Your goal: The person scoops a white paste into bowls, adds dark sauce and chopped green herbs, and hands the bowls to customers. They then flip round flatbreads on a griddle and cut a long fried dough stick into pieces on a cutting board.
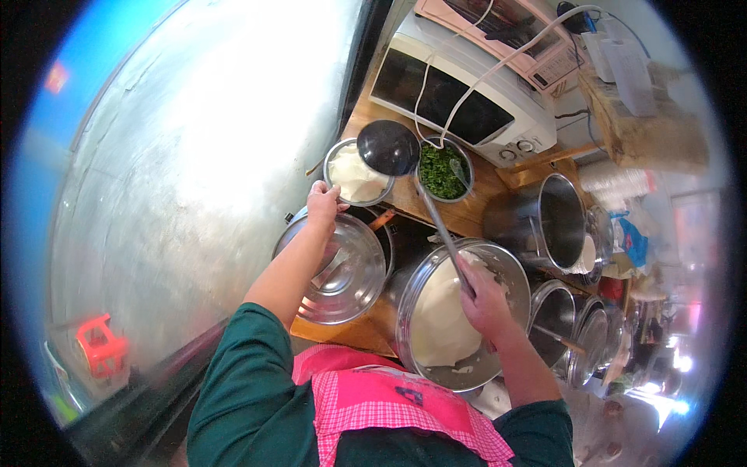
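Note:
My right hand is closed around the handle of a metal ladle. The ladle's dark bowl hangs partly over a round metal bowl of pale, creamy food. At that bowl's near rim is my left hand, thumb and fingers gripping the edge. Below my right hand stands a big steel pot with a smooth pale mass inside. A round metal lid lies under my left forearm. Chopped green herbs fill another metal bowl with a clear spoon in it.
A white microwave stands at the back, with a pink oven above it and white cables hanging in front. Several steel pots, among them a tall one, line the right side. A pale, glossy surface borders the left.

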Demonstrator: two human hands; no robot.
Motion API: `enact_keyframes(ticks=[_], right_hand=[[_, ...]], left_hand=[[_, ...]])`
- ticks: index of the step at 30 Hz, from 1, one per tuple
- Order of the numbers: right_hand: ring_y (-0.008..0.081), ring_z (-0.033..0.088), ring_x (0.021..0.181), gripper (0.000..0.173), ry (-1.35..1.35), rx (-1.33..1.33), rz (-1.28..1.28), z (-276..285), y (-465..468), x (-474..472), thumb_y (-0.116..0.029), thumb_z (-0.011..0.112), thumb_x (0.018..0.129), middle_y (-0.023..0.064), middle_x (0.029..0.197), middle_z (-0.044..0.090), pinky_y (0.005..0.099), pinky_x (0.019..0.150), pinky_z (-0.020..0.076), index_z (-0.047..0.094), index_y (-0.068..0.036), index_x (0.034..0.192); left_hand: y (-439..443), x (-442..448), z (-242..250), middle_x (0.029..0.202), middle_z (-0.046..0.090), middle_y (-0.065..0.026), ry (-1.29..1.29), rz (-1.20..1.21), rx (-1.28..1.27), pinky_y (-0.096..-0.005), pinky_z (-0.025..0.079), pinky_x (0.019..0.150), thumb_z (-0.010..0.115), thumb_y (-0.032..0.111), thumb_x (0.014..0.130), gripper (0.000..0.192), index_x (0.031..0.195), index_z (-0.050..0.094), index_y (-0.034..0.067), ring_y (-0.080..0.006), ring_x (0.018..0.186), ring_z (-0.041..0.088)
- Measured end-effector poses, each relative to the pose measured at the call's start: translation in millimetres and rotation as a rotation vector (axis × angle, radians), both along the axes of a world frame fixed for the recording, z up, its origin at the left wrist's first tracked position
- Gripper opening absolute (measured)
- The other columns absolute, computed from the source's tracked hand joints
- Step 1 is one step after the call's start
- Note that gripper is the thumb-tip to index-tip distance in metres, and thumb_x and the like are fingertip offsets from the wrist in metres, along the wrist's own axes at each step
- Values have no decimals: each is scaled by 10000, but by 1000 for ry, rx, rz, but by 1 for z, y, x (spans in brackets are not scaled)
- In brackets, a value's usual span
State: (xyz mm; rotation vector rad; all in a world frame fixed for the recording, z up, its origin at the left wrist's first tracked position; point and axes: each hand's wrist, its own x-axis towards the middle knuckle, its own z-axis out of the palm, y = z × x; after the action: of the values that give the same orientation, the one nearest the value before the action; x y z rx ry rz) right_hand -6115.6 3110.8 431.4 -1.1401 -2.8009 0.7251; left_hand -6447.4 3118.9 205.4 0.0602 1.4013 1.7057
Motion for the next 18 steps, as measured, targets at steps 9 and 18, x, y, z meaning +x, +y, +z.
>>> enact_keyframes(ticks=[9, 18], right_hand=[[120, 516, 628, 715, 482, -1231, -682, 68, -86, 115, -48, 622, 816, 63, 896, 586, 240, 537, 427, 355, -130, 1474], [58, 443, 491, 632, 1339, -935, -720, 51, -34, 160, -118, 552, 903, 13, 756, 490, 201, 402, 399, 268, -29, 1462]], left_hand=[[41, -13, -33, 776, 520, -59, 135, -22, -140, -285, 573, 495, 615, 77, 876, 176, 791, 464, 46, -152, 638, 564], [-3, 6, -7, 735, 587, -84, 313, 26, -158, -272, 492, 481, 618, 262, 916, 270, 951, 525, 11, -143, 574, 579]])
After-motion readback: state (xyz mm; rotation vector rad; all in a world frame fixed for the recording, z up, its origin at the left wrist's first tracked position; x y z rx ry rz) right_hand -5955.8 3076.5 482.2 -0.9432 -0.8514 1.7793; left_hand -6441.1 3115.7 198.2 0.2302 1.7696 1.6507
